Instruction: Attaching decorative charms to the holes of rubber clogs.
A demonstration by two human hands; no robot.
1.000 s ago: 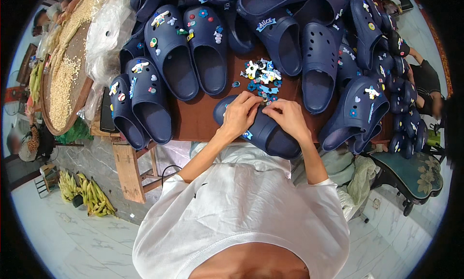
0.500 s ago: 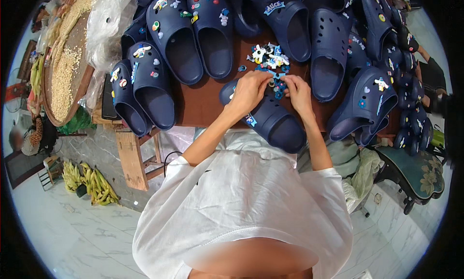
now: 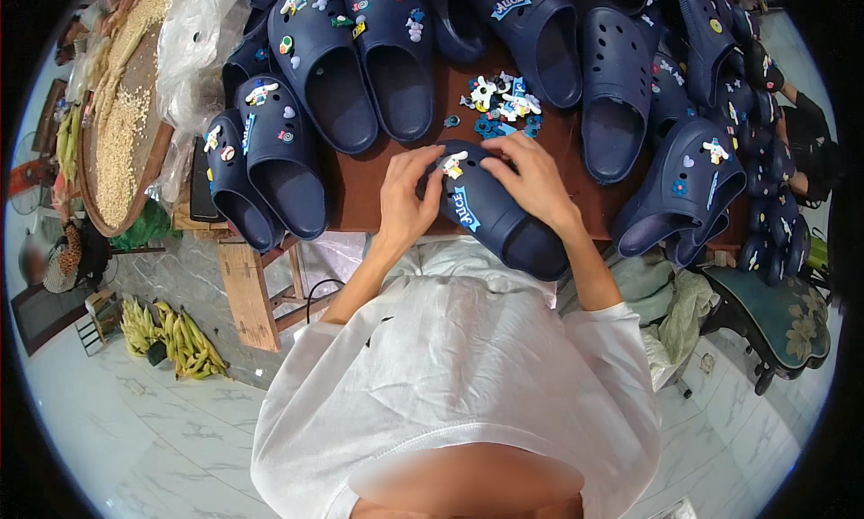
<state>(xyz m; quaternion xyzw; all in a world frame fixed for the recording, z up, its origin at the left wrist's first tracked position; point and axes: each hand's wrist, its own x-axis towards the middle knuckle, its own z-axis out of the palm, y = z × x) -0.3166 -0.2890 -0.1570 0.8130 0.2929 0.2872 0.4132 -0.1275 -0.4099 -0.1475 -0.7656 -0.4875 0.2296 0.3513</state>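
Observation:
A dark blue clog (image 3: 493, 204) lies slanted at the table's front edge, its toe pointing up and left. On its top sit a white character charm (image 3: 454, 164) and a blue lettered banner charm (image 3: 465, 210). My left hand (image 3: 408, 193) grips the toe from the left, fingers curled over its rim. From the right, my right hand (image 3: 533, 177) holds the toe's other side, thumb and fingers bent against it; any small charm under these fingertips is hidden. Just beyond the clog lies a pile of charms (image 3: 502, 102), white figures and blue flowers among them.
Decorated blue clogs (image 3: 286, 191) stand to the left, with more behind. A holed clog (image 3: 616, 105) and a tilted pair (image 3: 681, 191) are at right. Far left are a round tray of pale kernels (image 3: 166, 155), plastic bags (image 3: 200, 51) and a wooden stool (image 3: 247, 294).
My hands have come apart from above the charms and down onto the clog's toe, left hand further left. The blue piece pinched between them no longer shows there.

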